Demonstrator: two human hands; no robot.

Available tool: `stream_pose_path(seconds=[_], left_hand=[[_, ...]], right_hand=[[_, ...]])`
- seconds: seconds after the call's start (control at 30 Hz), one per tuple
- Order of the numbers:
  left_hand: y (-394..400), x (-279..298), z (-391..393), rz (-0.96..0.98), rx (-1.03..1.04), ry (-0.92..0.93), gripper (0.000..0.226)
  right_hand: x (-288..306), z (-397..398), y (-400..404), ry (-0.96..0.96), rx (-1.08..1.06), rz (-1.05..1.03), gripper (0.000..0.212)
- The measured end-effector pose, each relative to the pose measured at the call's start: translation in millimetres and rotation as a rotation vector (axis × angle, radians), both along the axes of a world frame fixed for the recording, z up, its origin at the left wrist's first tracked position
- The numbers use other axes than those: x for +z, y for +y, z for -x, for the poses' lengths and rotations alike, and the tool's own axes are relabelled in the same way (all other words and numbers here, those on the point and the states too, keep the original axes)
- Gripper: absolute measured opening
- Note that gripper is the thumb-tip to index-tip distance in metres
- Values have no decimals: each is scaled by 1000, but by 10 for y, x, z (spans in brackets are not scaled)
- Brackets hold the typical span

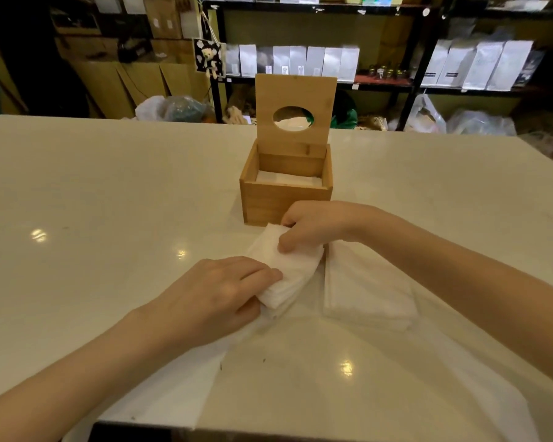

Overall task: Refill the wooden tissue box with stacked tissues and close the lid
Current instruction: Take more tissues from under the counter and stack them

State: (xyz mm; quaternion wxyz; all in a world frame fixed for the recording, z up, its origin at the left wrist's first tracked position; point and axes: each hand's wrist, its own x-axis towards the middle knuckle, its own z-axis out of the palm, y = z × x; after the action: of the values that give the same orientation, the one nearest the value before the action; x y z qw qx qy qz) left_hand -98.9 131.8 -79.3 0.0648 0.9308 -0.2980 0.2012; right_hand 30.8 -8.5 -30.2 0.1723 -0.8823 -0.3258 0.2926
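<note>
Both hands are clenched on 1 bundle of tissues (284,272), just in front of the wooden box (286,199), at its front-left corner. The bundle's long axis runs diagonally: far end almost touching the box front, near end angled back and left. Right hand (313,226) pinches the far end, thumb on top, so it is the hand nearer the box. Left hand (217,295) grips the near end, fingers over the top, thumb under. Bundle looks lifted slightly off the table (77,193).

Box opening sits directly behind the right hand. Lid (296,113) stands upright at the back, hinged open. Some tissues already lie inside. A 2nd flat stack (367,288) rests right of the bundle, untouched.

Next move, my read: lift, square the bundle to the box, lower it in.
</note>
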Motion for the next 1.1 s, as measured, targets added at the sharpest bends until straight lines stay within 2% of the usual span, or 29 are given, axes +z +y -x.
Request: stream_pose_path(seconds=[0.13, 0.3, 0.47, 0.57, 0.7, 1.0, 1.1], left_hand=[[40, 105, -23, 103, -4, -33, 33], [-77, 300, -146, 76, -79, -117, 28], [-510, 328, -289, 86, -191, -199, 22], [-733, 321, -378, 103, -243, -208, 21], [-923, 276, -423, 103, -252, -164, 20], [-1018, 119, -346, 49, -194, 61, 25], [-991, 141, -301, 61, -172, 142, 34]], right_hand=[[72, -27, -90, 89, -102, -94, 19], [242, -118, -339, 157, -289, -233, 30], [355, -179, -775, 161, -270, -330, 15], [350, -215, -972, 150, -274, -328, 16], [298, -226, -1110, 89, -224, -277, 15], [76, -236, -1088, -44, -93, -199, 15], [41, -248, -1092, -41, -78, -175, 19]])
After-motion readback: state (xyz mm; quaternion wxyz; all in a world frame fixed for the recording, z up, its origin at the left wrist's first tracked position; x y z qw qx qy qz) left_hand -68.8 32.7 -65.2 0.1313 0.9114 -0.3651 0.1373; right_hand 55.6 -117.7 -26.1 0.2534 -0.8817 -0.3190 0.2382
